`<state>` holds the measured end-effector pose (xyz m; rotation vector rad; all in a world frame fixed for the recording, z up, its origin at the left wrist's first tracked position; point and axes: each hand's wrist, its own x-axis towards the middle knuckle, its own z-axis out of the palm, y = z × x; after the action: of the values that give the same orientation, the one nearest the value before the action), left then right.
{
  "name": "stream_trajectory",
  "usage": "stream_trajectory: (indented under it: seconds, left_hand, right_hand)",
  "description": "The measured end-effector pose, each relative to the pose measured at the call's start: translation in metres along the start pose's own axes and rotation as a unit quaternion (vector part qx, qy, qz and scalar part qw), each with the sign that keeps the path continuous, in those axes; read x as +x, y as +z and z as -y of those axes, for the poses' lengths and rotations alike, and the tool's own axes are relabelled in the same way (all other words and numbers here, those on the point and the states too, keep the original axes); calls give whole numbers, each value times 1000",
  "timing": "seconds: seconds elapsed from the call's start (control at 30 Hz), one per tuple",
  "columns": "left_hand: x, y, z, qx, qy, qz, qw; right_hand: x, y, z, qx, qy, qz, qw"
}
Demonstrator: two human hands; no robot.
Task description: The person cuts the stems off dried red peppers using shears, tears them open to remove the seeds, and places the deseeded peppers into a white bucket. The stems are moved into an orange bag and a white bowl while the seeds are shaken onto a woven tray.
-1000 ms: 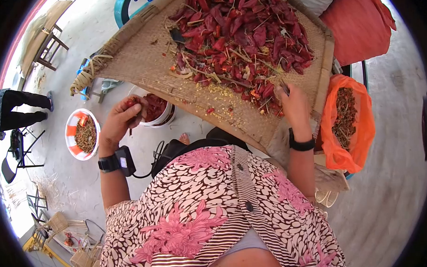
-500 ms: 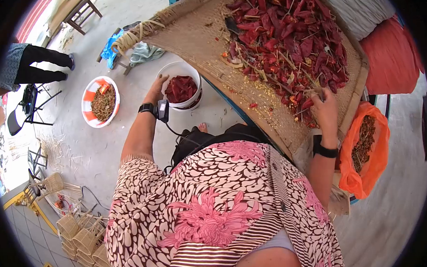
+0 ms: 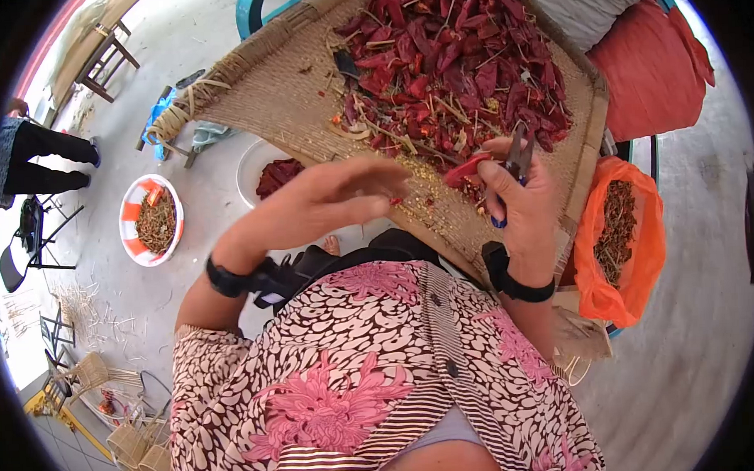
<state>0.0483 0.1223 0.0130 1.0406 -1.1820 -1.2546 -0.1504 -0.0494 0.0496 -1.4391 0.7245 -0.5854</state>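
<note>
Dried red chilies (image 3: pixel 462 58) lie heaped on a large woven tray (image 3: pixel 264 98), with yellow seeds scattered around them. Over the tray's near edge my right hand (image 3: pixel 521 193) is closed around scissors (image 3: pixel 519 154), whose blades point away from me. A red chili (image 3: pixel 464 173) is also at its fingertips. My left hand (image 3: pixel 326 200) is in the air left of it, fingers stretched and apart from the thumb, holding nothing. Behind my left hand, partly covered, stands a white bucket (image 3: pixel 246 169) with red chilies inside.
An orange bag (image 3: pixel 643 251) of stems hangs at the right. On the floor at the left is a red-and-white basin (image 3: pixel 129 219) of stems. A person (image 3: pixel 54 151) stands at the far left near a black chair. Woven baskets (image 3: pixel 139 447) sit at the lower left.
My left hand has moved from the bucket toward the tray's near edge. My right hand has shifted slightly left and now shows scissors and a chili. The whole view has shifted.
</note>
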Motion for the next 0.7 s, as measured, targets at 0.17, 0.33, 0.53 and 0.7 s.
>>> stream_trajectory:
  seconds: [0.17,0.33,0.53,0.7]
  left_hand:
    - [38,24,3,-64,15,-42,997]
    - [43,22,6,-178,-38,-39,983]
    - [42,22,12,-175,-12,-81,981]
    - [43,24,12,-182,-13,-82,980]
  right_hand:
    - [-8,23,7,-53,-44,33,997]
    - [-10,29,5,1,-90,56,994]
    - [-14,22,8,24,-44,47,998]
    - [-15,23,9,27,-34,34,998]
